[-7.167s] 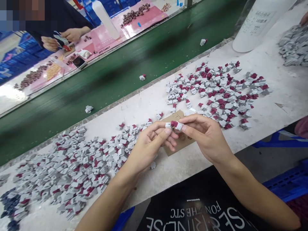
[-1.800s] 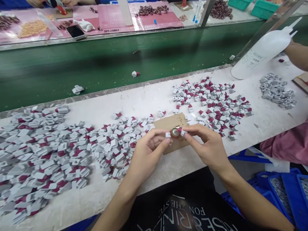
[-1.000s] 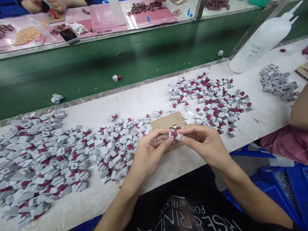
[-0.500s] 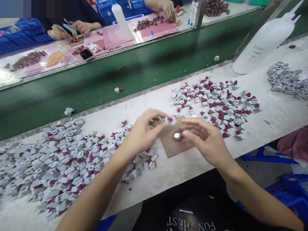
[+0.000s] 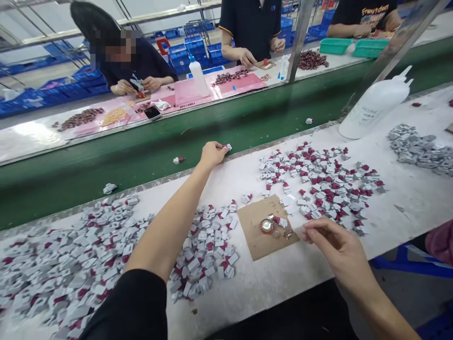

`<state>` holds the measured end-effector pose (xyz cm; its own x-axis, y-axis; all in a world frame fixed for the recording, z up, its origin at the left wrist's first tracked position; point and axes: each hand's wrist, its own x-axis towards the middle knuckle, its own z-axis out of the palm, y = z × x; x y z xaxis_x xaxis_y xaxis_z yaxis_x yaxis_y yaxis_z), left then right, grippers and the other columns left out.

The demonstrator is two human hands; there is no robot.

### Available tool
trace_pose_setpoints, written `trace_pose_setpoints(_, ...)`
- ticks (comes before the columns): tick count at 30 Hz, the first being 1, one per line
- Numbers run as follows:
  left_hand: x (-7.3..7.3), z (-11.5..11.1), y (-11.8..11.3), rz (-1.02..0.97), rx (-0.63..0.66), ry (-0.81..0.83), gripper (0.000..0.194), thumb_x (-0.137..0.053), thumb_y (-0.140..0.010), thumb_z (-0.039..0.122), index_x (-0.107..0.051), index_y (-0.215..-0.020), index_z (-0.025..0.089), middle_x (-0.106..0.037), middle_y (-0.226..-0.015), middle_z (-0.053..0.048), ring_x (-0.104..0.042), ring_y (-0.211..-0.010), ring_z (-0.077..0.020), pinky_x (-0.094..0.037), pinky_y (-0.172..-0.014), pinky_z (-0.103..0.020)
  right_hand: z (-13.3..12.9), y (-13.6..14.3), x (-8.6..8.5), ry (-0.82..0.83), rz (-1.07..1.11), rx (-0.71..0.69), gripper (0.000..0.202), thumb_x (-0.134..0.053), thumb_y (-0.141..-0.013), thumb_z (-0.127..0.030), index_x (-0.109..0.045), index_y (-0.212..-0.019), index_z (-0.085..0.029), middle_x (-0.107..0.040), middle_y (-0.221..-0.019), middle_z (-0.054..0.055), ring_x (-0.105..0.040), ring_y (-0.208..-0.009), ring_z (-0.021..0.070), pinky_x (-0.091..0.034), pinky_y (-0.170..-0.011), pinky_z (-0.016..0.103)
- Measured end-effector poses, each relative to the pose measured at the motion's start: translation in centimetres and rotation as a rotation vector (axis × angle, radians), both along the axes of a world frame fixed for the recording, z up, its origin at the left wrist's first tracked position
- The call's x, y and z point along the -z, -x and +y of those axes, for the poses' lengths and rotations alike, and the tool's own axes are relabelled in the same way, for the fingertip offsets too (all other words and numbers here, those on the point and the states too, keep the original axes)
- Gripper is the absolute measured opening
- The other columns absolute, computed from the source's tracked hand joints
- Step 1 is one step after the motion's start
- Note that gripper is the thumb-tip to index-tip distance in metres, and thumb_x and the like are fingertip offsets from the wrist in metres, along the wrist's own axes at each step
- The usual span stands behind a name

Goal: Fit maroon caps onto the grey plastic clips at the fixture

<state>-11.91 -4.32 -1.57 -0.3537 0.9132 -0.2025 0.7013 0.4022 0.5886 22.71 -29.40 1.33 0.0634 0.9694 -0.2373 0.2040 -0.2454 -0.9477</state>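
Note:
My left hand reaches out to the edge of the green strip, its fingertips pinched on a small grey-and-maroon plastic piece. My right hand hovers right of a brown board, thumb and fingers together; whatever they hold, if anything, I cannot make out. On that board lie a small round metal cup with a shiny face and one grey-and-maroon piece. A heap of similar pieces is left of the board, and a scattered group spreads beyond it on the right.
A large white squeeze bottle leans at the far right, near a pile of grey parts. Several single pieces sit along the green strip. Across it, co-workers handle small parts at a pink-covered table. A metal post rises there.
My left hand has moved from above the board forward to the green strip with the piece. My right hand has drawn back to the right. The view has tilted up.

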Motion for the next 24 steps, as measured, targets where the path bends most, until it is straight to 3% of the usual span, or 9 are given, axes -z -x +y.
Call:
trace_pose_setpoints(2, -0.5, -0.5, 1.2, 0.068, 0.014, 0.025, 0.024, -0.087, -0.083, 0.032, -0.076, -0.101, 0.022, -0.083, -0.112, -0.012, -0.078, -0.112, -0.0335, -0.06, -0.103, -0.042, -1.0, -1.6, 0.6, 0.056, -0.051, 0.052, 0.032, -0.088, -0.092, -0.058, -0.088, -0.095, -0.026, -0.085, -0.086, 0.007, -0.084, -0.078, 0.025, -0.072, -0.075, 0.028)
trace_pose_setpoints(4, -1.3, -1.4, 2.9, 0.174, -0.02, 0.027, 0.034, -0.084, -0.084, 0.029, -0.074, -0.116, 0.021, -0.077, -0.135, -0.018, -0.071, -0.131, -0.0387, -0.054, -0.115, -0.048, -2.2, -3.5, 1.4, 0.096, -0.115, 0.113, 0.035, -0.091, -0.084, -0.059, -0.088, -0.092, -0.025, -0.084, -0.083, 0.007, -0.084, -0.075, 0.0254, -0.072, -0.072, 0.027)
trace_pose_setpoints(7, -2.9, -3.2, 5.9, 0.351, -0.149, 0.028, 0.053, -0.08, -0.085, 0.027, -0.064, -0.135, 0.015, -0.048, -0.168, -0.03, -0.04, -0.161, -0.0524, -0.033, -0.131, -0.066, -3.8, -5.8, 2.4, 0.129, -0.166, 0.216, 0.039, -0.093, -0.077, -0.062, -0.087, -0.087, -0.025, -0.083, -0.078, 0.008, -0.082, -0.07, 0.0256, -0.071, -0.066, 0.026)
trace_pose_setpoints(9, -3.9, -4.3, 7.6, 0.394, -0.21, 0.077, 0.056, -0.081, -0.085, 0.031, -0.06, -0.133, 0.012, -0.041, -0.168, -0.033, -0.034, -0.16, -0.059, -0.028, -0.129, -0.075, -4.4, -6.6, 2.7, 0.148, -0.165, 0.26, 0.039, -0.093, -0.078, -0.062, -0.087, -0.087, -0.025, -0.083, -0.078, 0.008, -0.082, -0.069, 0.0256, -0.071, -0.065, 0.026)
trace_pose_setpoints(13, -5.1, -5.8, 9.1, 0.337, -0.174, 0.2, 0.032, -0.077, -0.088, 0.038, -0.056, -0.104, 0.02, -0.063, -0.136, -0.022, -0.054, -0.142, -0.052, -0.046, -0.12, -0.071, -4.1, -6.1, 1.9, 0.136, -0.154, 0.245, 0.035, -0.091, -0.084, -0.059, -0.087, -0.091, -0.025, -0.083, -0.079, 0.008, -0.08, -0.07, 0.0253, -0.07, -0.065, 0.028)
trace_pose_setpoints(16, -5.9, -6.4, 7.7, 0.302, -0.11, 0.211, 0.02, -0.067, -0.094, 0.034, -0.05, -0.096, 0.024, -0.069, -0.122, -0.017, -0.061, -0.137, -0.046, -0.051, -0.12, -0.066, -3.2, -4.7, 0.8, 0.083, -0.16, 0.127, 0.029, -0.083, -0.096, -0.055, -0.086, -0.096, -0.026, -0.082, -0.087, 0.006, -0.08, -0.076, 0.0238, -0.07, -0.073, 0.031)
trace_pose_setpoints(19, -7.0, -8.1, 4.7, 0.252, -0.018, 0.18, 0.017, -0.064, -0.099, 0.034, -0.059, -0.11, 0.023, -0.073, -0.13, -0.015, -0.066, -0.134, -0.0406, -0.053, -0.121, -0.061, -1.7, -3.3, 0.1, 0.018, -0.231, -0.008, 0.025, -0.074, -0.106, -0.05, -0.085, -0.104, -0.027, -0.082, -0.1, 0.006, -0.079, -0.087, 0.0239, -0.067, -0.079, 0.033)
trace_pose_setpoints(21, -7.6, -10.4, 2.2, 0.165, 0.085, 0.164, 0.027, -0.065, -0.102, 0.041, -0.065, -0.123, 0.024, -0.076, -0.133, -0.012, -0.071, -0.125, -0.0355, -0.059, -0.115, -0.056, -0.4, -2.4, -0.3, -0.029, -0.281, -0.084, 0.023, -0.071, -0.109, -0.047, -0.085, -0.108, -0.028, -0.083, -0.104, 0.007, -0.077, -0.088, 0.0237, -0.065, -0.077, 0.034)
trace_pose_setpoints(24, -8.2, -15.0, -1.7, -0.095, 0.341, 0.076, 0.032, -0.07, -0.103, 0.047, -0.074, -0.124, 0.024, -0.082, -0.12, -0.011, -0.077, -0.109, -0.0324, -0.065, -0.101, -0.052, 1.7, -0.8, -1.2, -0.09, -0.281, -0.154, 0.021, -0.07, -0.111, -0.044, -0.084, -0.111, -0.028, -0.082, -0.105, 0.007, -0.074, -0.085, 0.0226, -0.063, -0.072, 0.034)
